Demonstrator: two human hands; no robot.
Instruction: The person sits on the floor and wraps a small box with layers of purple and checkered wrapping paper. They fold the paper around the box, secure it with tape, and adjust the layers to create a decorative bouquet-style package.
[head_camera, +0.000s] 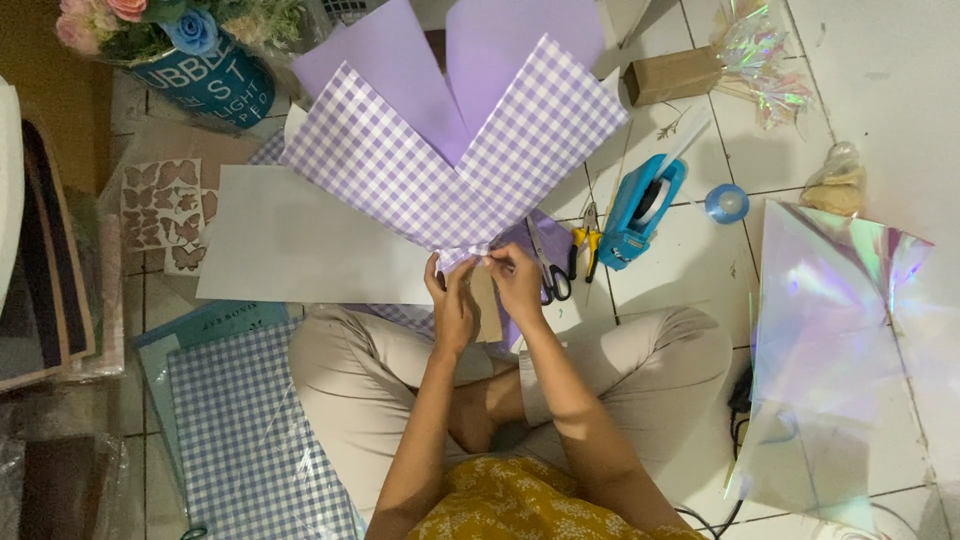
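Lilac gingham wrapping paper (455, 165), fanned on the floor (700, 270), gathered at its base.
Keep your left hand (452, 300) and right hand (517, 278) pinched together on that gather; hold pleats tight.

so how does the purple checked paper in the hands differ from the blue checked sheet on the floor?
The purple checked paper is folded into a fan and pinched by the left hand and right hand; the blue checked sheet lies flat, untouched, partly under a knee. Both are gingham.
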